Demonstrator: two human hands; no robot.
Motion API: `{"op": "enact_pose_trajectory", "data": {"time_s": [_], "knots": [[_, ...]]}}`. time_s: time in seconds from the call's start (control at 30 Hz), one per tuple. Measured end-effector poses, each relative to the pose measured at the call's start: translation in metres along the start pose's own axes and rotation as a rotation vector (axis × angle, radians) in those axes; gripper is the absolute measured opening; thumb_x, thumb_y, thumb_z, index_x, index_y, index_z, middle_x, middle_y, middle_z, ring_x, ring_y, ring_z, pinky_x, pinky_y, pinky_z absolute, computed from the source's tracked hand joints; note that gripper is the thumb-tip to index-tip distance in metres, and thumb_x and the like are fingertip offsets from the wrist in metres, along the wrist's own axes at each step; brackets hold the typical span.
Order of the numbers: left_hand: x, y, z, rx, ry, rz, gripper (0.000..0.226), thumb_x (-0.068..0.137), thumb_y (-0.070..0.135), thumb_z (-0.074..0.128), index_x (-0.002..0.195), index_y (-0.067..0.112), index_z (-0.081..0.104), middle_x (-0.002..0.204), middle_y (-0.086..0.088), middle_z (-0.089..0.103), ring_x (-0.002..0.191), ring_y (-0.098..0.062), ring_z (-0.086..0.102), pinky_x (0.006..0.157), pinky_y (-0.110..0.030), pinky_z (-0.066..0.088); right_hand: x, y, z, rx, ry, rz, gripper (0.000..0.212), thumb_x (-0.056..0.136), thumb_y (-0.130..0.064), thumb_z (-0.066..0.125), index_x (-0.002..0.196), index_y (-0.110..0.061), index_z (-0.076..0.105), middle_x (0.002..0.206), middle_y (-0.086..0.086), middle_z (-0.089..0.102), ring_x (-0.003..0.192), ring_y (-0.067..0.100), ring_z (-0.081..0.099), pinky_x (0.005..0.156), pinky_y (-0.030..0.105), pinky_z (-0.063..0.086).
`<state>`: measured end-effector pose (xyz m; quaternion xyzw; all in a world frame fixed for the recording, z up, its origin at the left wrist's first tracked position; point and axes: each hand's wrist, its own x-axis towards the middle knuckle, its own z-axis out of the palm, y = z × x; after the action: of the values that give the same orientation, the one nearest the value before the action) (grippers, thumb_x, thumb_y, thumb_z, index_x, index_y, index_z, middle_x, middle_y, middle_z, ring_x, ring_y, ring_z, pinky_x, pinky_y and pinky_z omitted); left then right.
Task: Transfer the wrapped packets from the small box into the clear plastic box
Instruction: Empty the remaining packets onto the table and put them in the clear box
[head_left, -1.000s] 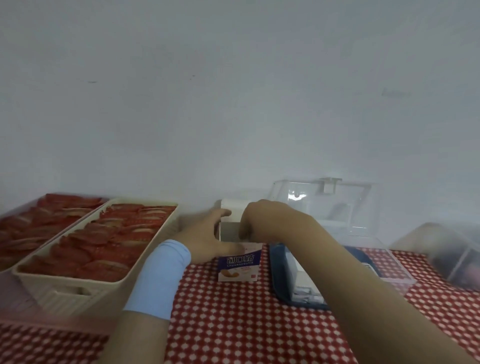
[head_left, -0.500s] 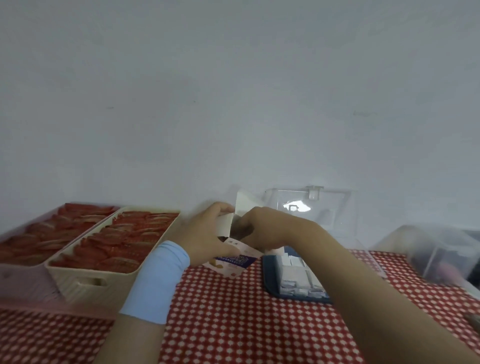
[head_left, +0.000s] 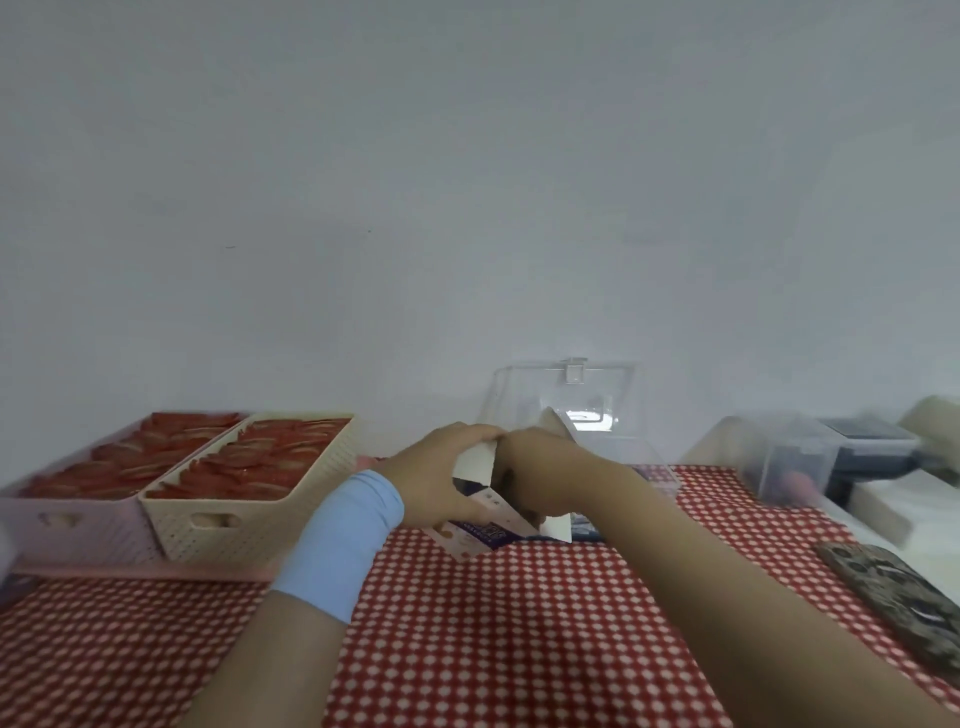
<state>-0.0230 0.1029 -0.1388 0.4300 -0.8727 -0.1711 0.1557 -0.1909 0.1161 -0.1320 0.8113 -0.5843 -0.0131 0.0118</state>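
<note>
pale grey wall (head_left: 467, 182) fills most of the view, bare and flat, down to the back edge of the tabletop (head_left: 493, 649), which is covered in a red and white checked cloth

on the left of the tabletop stand two long trays side by side and touching: a cream tray (head_left: 244, 525) with a woven-look wall and a cut-out handle, and a pinkish tray (head_left: 67, 525) beside it, both filled with rows of red packets (head_left: 249, 462)

toward the back, right of centre, sits the clear plastic box (head_left: 613, 447) with its lid (head_left: 566, 384) tipped up against the wall; a dark blue shape shows low down at its front, mostly hidden by the hands, and i cannot tell what lies in it

farther right is a second see-through container (head_left: 779, 457), blurred, with a dark grey object (head_left: 872, 457) behind it, and a dark patterned flat thing (head_left: 904, 597) lies at the right edge of the cloth

both forearms reach in from the bottom, the left one wearing a light blue band (head_left: 343, 540) at the wrist

the small box (head_left: 483, 519), white with blue print, is held tilted above the cloth, just in front of the clear plastic box, flaps open

the left hand (head_left: 436, 478) has its fingers wrapped around the small box's left side, gripping it

the right hand (head_left: 540, 478) is curled at the box's open end with fingers tucked in, though what they hold inside is hidden

no wrapped packet from the small box is clearly in view
</note>
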Motion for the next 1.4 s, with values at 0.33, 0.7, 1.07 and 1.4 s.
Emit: {"op": "enact_pose_trajectory", "data": {"time_s": [0.33, 0.7, 1.07, 1.4], "knots": [[-0.005, 0.033, -0.002, 0.535, 0.103, 0.044, 0.084, 0.082, 0.032, 0.074, 0.151, 0.037, 0.026, 0.14, 0.002, 0.039, 0.132, -0.021, 0.034, 0.112, -0.042, 0.026, -0.061, 0.043, 0.012, 0.365, -0.005, 0.207, 0.023, 0.088, -0.018, 0.071, 0.111, -0.022, 0.077, 0.102, -0.004, 0.075, 0.062, 0.013, 0.073, 0.068, 0.024, 0.061], [0.002, 0.077, 0.007, 0.828, 0.054, 0.232, 0.084, 0.087, 0.025, 0.072, 0.152, 0.031, 0.019, 0.143, 0.004, 0.044, 0.135, -0.02, 0.037, 0.113, -0.046, 0.027, -0.068, 0.033, 0.029, 1.215, 0.309, 0.335, 0.039, 0.104, -0.033, 0.046, 0.137, -0.015, 0.054, 0.113, 0.003, 0.067, 0.083, 0.019, 0.073, 0.064, 0.031, 0.059], [0.011, 0.074, -0.005, 0.86, 0.181, 0.376, 0.077, 0.076, 0.045, 0.078, 0.141, 0.026, 0.04, 0.136, 0.004, 0.05, 0.126, -0.016, 0.041, 0.105, -0.03, 0.036, -0.074, 0.037, 0.036, 1.352, 0.31, 0.223, 0.047, 0.098, -0.035, 0.06, 0.141, -0.027, 0.044, 0.124, 0.002, 0.066, 0.101, 0.016, 0.068, 0.082, 0.028, 0.057], [0.002, 0.04, -0.017, 0.642, 0.376, 0.197, 0.076, 0.073, 0.06, 0.072, 0.139, 0.034, 0.045, 0.13, 0.008, 0.054, 0.121, -0.016, 0.044, 0.102, -0.036, 0.03, -0.067, 0.04, 0.029, 1.152, 0.422, 0.056, 0.059, 0.093, -0.037, 0.069, 0.146, -0.034, 0.044, 0.143, -0.01, 0.052, 0.119, 0.007, 0.053, 0.08, 0.017, 0.043]]}}
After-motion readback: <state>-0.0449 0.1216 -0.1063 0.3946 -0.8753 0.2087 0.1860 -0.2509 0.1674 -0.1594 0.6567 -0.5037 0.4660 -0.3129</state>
